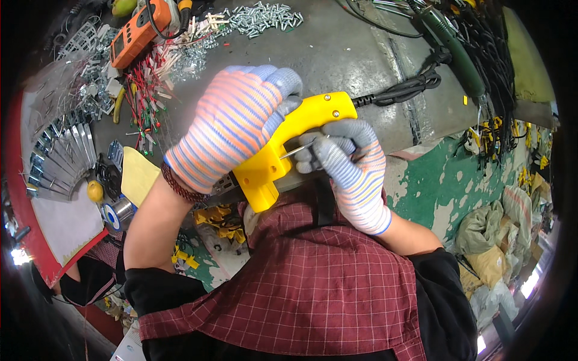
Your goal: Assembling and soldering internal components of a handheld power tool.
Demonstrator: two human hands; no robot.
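Note:
A yellow plastic tool housing [265, 171] with a curved handle lies tilted in front of me, and two screw heads show near its cord end. My left hand [235, 123], in a striped knit glove with grey fingers, is closed over the housing from the upper left. My right hand [355, 171], gloved alike, pinches a thin metal screw [296, 150]. The screw's end reaches the side of the housing, next to its round holes; whether it sits in a hole I cannot tell. A black power cord [403, 90], bundled, runs from the handle to the right.
Loose screws [265, 19] lie piled at the far side of the grey worktable [337, 48]. An orange meter [135, 36] and red-and-white wires [147, 90] are at far left. A green corded tool [451, 51] is at far right. A solder spool [120, 212] stands at left.

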